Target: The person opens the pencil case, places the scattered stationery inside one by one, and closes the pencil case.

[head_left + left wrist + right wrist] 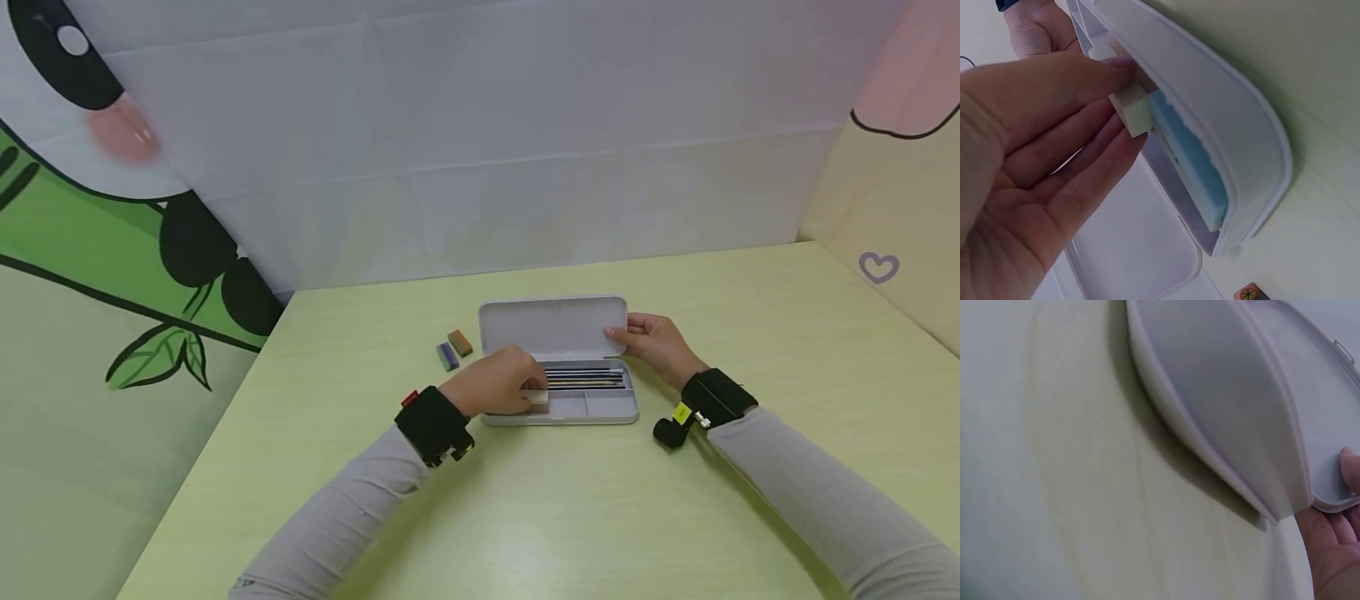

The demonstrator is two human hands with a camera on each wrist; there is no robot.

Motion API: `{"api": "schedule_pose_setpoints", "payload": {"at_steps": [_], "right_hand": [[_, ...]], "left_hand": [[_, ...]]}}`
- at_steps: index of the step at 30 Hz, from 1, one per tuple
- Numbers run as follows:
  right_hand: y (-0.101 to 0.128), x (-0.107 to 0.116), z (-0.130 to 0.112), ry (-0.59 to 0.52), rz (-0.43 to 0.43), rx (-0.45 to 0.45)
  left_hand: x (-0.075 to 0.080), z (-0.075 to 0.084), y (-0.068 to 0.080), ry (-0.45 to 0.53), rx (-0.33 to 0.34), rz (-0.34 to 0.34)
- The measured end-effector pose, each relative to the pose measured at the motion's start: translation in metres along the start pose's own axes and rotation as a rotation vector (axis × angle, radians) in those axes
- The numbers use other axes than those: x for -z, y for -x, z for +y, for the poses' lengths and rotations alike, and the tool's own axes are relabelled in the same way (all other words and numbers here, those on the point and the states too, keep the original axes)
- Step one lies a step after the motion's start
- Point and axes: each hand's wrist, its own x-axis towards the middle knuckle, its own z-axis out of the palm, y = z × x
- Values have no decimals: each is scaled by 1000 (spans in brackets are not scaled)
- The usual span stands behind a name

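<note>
Pencil case [558, 408], white, lies open mid-worktop [525, 517], lid [555, 327] up and steadied at its right corner by the right hand [654, 343], thumb and fingers pinching the lid edge. Left hand [498, 382] pinches a white eraser [537, 398] between thumb and fingers [1079, 181] at the tray's left end, touching or just above it; whether it has landed in a compartment I cannot tell. Pens or pencils [585, 379] already lie in the long slot, and a blue block [1188, 159] sits inside next to the eraser. Judging by that, packing looks partly done: an orange eraser [460, 342] and a purple eraser [447, 357] are left out, left of the case. Right wrist view shows mostly lid underside; the fingers there are cut off.
</note>
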Motion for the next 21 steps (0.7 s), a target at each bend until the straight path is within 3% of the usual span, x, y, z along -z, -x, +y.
{"api": "schedule_pose_setpoints", "payload": {"at_steps": [21], "right_hand": [[-3,-1,1,-48,0,-2]], "left_hand": [[1,3,3,6,-31,15]]}}
